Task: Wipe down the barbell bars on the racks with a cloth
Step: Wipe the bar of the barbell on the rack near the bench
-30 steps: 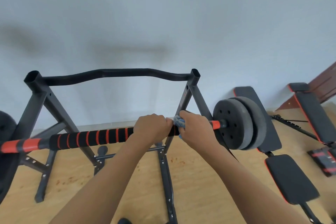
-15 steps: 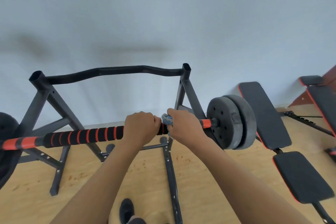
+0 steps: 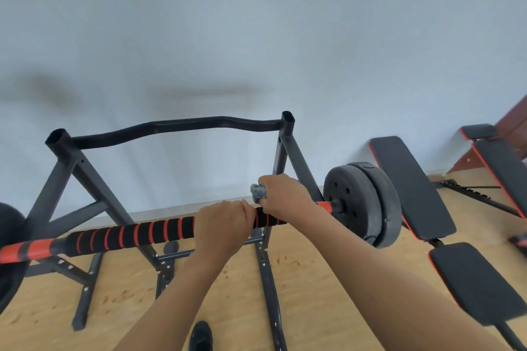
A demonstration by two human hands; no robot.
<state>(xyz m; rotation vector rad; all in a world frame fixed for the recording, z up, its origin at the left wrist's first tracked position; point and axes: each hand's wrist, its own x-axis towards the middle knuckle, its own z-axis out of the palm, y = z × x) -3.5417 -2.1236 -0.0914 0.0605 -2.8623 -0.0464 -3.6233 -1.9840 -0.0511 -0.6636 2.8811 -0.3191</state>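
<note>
A barbell bar (image 3: 134,234) with black foam and orange rings runs across a dark steel rack (image 3: 171,127). Black weight plates (image 3: 362,205) sit on its right end, and another plate (image 3: 8,253) shows at the left edge. My left hand (image 3: 221,226) grips the bar near its middle. My right hand (image 3: 288,196) sits just right of it, holding a small blue-grey cloth (image 3: 258,192) bunched against the bar. The cloth is mostly hidden under my fingers.
A black padded bench (image 3: 410,188) with red trim leans by the wall at right, a second bench (image 3: 504,168) beyond it. The rack's legs (image 3: 268,288) stand on the wooden floor. A dark shoe (image 3: 201,335) shows at the bottom. A white wall is close behind.
The view has shifted a little, so the rack sits slightly lower and left. Both hands stay on the bar; the right hand with the cloth has lifted slightly over the bar.
</note>
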